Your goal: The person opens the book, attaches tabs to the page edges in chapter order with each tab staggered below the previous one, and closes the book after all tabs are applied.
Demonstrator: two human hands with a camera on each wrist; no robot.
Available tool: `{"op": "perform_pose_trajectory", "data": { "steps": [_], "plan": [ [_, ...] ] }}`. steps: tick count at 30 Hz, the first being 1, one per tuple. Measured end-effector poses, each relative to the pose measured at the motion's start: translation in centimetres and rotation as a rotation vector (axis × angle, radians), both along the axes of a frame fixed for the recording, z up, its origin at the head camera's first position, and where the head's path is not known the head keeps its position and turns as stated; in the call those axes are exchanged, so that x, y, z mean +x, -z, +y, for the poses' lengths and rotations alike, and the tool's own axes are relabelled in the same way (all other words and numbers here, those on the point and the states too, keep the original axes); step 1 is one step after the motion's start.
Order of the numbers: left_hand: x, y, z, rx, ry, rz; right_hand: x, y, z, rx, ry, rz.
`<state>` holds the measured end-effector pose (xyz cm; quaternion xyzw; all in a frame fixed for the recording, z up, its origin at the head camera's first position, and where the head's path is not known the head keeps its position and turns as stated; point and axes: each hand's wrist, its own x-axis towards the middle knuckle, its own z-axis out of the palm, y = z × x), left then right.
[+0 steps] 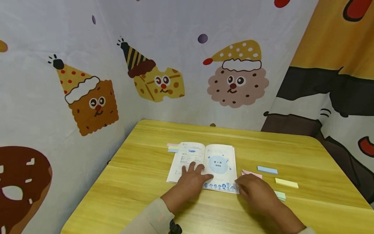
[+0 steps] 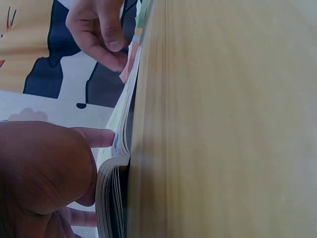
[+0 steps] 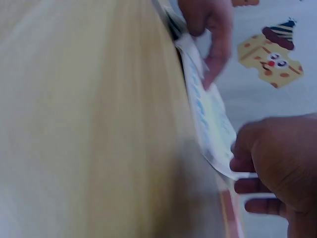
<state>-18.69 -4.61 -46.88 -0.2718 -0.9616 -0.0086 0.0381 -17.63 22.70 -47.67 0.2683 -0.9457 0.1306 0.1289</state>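
An open book point(image 1: 187, 152) lies on the wooden table, printed text on its left page and a pale blue round design on its right page. My left hand point(image 1: 191, 178) rests on the lower middle of the book with fingers spread, the thumb reaching onto the right page. At the book's lower right edge is my right hand point(image 1: 258, 195), its fingers loosely bent and nothing visibly held. Whether its fingertips touch the page edge is unclear. Partly behind this hand lies a pink sticky-note pad point(image 1: 253, 174). Pink, yellow and blue tabs point(image 1: 173, 148) stick out from the book's left edge.
Right of the book, a blue sticky-note pad point(image 1: 267, 170), a yellow pad point(image 1: 286, 183) and a green pad point(image 1: 280, 195), partly hidden by my right hand, lie on the table point(image 1: 140, 169). A cartoon-printed cloth point(image 1: 187, 110) hangs behind the table's far edge.
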Motion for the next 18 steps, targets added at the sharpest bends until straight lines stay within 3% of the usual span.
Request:
{"op": "perform_pose_trajectory", "data": {
  "steps": [4, 7, 11, 18],
  "plan": [
    [0.0, 0.1, 0.0, 0.002, 0.002, 0.003, -0.1, -0.8, 1.9, 0.032, 0.114, 0.017],
    [-0.1, 0.2, 0.0, 0.005, 0.001, -0.009, 0.0, -1.3, 3.2, 0.081, 0.177, -0.067],
    [-0.1, 0.3, 0.0, 0.013, 0.003, -0.020, 0.3, -1.7, 4.5, 0.125, 0.208, -0.195],
    [-0.2, 0.4, -0.2, 0.015, -0.002, -0.018, 0.7, -2.3, 5.7, 0.115, 0.249, -0.295]
  ]
}}
